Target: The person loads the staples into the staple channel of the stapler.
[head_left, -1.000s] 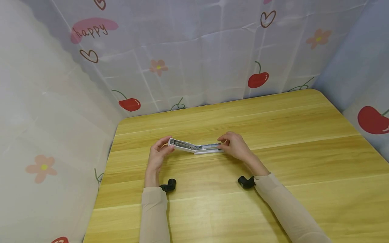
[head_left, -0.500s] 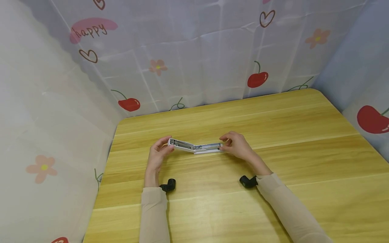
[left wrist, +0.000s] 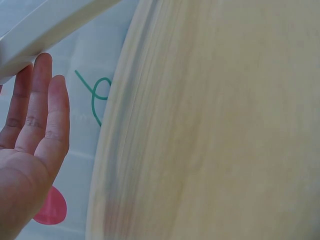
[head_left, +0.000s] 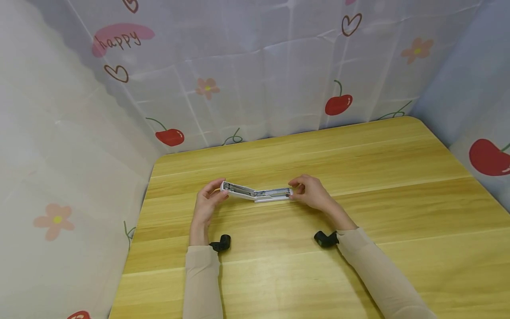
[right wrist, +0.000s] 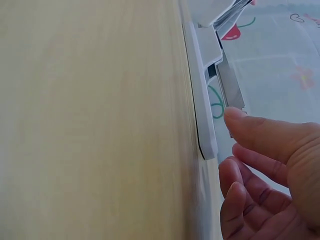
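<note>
A white stapler [head_left: 272,199] lies on the table, swung wide at its hinge so that its metal insides show. My left hand [head_left: 205,206] grips the raised end of the top cover between thumb and fingers. In the left wrist view the fingertips reach the cover's underside [left wrist: 55,37]. At the other end is my right hand [head_left: 314,193], its fingers loosely bent. In the right wrist view the thumb [right wrist: 260,131] touches the tip of the metal magazine [right wrist: 231,85], above the base. The other fingers hang just beyond that tip, with no visible grip.
The wooden table [head_left: 255,266] has a rounded far right corner. Patterned curtains [head_left: 255,66] stand behind it and along both sides. A small black camera mount [head_left: 221,243] sits on the left wrist, and a matching mount [head_left: 326,239] on the right wrist.
My right hand has drawn back slightly to the right, so its fingers no longer cover the magazine's end. The left hand and the stapler have stayed put.
</note>
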Tool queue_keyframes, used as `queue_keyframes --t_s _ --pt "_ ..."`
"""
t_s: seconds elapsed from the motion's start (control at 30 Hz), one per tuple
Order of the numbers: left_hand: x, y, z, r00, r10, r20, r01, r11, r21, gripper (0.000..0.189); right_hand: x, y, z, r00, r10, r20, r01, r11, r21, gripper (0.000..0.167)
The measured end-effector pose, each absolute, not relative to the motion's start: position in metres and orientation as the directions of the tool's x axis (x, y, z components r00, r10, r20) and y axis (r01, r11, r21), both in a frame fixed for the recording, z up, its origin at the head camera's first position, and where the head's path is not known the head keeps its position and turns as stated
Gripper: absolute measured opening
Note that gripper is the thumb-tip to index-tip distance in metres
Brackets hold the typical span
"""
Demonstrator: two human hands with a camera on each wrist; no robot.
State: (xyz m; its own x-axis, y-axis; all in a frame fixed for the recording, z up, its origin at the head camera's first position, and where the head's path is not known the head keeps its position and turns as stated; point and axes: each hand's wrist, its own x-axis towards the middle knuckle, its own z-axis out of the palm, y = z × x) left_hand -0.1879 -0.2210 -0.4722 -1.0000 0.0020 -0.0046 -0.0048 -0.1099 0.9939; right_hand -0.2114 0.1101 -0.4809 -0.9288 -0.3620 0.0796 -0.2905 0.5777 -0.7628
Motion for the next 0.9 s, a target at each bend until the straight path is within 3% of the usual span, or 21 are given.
queue_keyframes --t_s 0.23,0.5,0.7,0.9 --pt "-0.187 -0.220 -0.472 -1.000 0.002 0.005 0.005 -0.124 0.992 0.033 -0.212 0.109 -0.484 -0.930 -0.361 0.073 -0.288 0.588 -0.756 0.041" --pt "-0.188 -0.219 -0.473 -1.000 0.005 0.006 0.005 -0.114 0.993 0.043 -0.213 0.111 -0.492 -0.931 -0.357 0.072 -0.278 0.567 -0.776 0.039" --pt "-0.187 -0.220 -0.472 -1.000 -0.009 0.005 0.007 -0.118 0.993 0.035 -0.214 0.111 -0.496 -0.937 -0.343 0.070 -0.261 0.553 -0.791 0.037" --pt "-0.187 -0.220 -0.473 -1.000 0.000 0.007 0.006 -0.121 0.993 0.040 -0.215 0.111 -0.497 -0.942 -0.329 0.060 -0.242 0.547 -0.801 0.036"
